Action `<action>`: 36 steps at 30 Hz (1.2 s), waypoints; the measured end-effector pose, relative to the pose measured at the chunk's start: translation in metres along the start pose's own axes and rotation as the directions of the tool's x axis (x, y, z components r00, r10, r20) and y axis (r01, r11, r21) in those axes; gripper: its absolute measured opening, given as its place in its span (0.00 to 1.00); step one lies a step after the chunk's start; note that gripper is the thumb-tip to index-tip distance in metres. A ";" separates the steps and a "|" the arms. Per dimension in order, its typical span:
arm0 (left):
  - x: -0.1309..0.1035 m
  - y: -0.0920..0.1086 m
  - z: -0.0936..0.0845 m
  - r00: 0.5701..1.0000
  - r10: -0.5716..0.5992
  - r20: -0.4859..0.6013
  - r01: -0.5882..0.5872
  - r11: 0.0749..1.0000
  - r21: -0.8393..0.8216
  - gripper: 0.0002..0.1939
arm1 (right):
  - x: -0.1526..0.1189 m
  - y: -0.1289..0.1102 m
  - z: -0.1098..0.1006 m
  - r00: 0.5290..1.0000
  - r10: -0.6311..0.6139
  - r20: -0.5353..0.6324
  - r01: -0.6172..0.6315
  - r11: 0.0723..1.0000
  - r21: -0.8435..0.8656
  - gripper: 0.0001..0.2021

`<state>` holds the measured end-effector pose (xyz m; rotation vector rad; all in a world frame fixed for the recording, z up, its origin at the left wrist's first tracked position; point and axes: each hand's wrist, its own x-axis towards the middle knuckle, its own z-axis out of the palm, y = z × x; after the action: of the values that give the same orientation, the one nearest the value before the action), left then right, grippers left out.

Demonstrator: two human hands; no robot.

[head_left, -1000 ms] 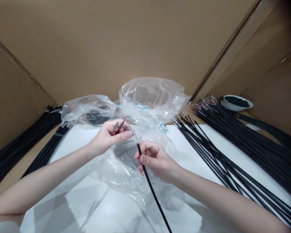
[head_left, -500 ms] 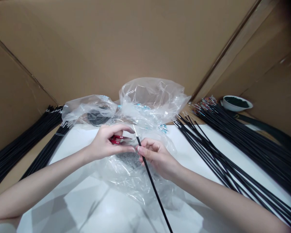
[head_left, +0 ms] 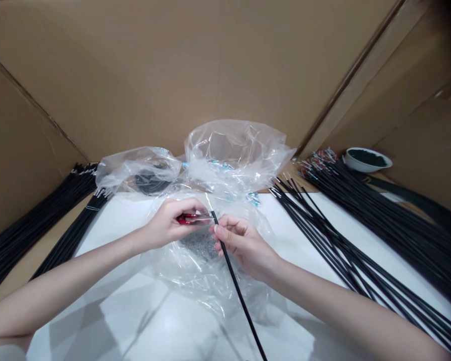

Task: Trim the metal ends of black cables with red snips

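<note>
My left hand (head_left: 169,223) is closed around a small pair of red-handled snips (head_left: 185,219). Their metal blades point right and reach the upper end of a black cable (head_left: 236,288); whether they touch it I cannot tell. A pale, bare tip sticks up beyond the black sheath. Just below that end, my right hand (head_left: 248,245) pinches the cable between thumb and fingers. From there the cable slants down to the bottom edge of the view. Beneath both hands lies a clear plastic bag (head_left: 195,286) with small grey, shiny pieces inside, partly covered by the hands.
More clear bags (head_left: 240,143) bunch up against the cardboard wall (head_left: 210,60). Bundles of black cables lie on the left (head_left: 37,215) and right (head_left: 383,220), with a looser group (head_left: 323,240) nearer me. A white bowl (head_left: 385,163) of dark green material stands back right.
My left hand has closed its fingers and brought the snips right, up to the cable's end. The right hand and the cable have hardly moved.
</note>
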<state>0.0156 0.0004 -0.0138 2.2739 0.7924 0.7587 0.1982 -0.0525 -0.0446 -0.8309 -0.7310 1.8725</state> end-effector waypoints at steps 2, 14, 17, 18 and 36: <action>0.000 0.002 -0.010 0.994 -0.063 0.092 0.059 0.997 0.045 0.14 | 0.001 -0.001 -0.002 1.000 -0.009 -0.021 0.008 1.000 -0.023 0.11; -0.008 0.019 -0.040 0.960 -0.176 0.219 0.046 0.867 0.497 0.15 | 0.004 0.002 -0.001 0.996 -0.023 -0.089 0.020 0.999 -0.036 0.12; -0.007 0.024 -0.036 0.971 -0.154 0.184 0.036 0.853 0.521 0.15 | 0.003 0.002 0.001 0.995 -0.020 -0.098 0.017 0.999 -0.035 0.14; -0.006 0.024 -0.035 0.974 -0.142 0.175 0.029 0.849 0.527 0.15 | 0.002 0.003 0.001 0.995 -0.016 -0.101 0.012 0.999 -0.045 0.14; 0.004 0.014 -0.029 0.959 -0.137 0.249 -0.027 0.829 0.558 0.15 | 0.003 0.011 0.005 0.995 -0.013 -0.094 -0.007 0.979 -0.204 0.12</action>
<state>0.0035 0.0040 0.0160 2.7733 1.0366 0.1619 0.1878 -0.0542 -0.0511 -1.0409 -0.8736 1.7622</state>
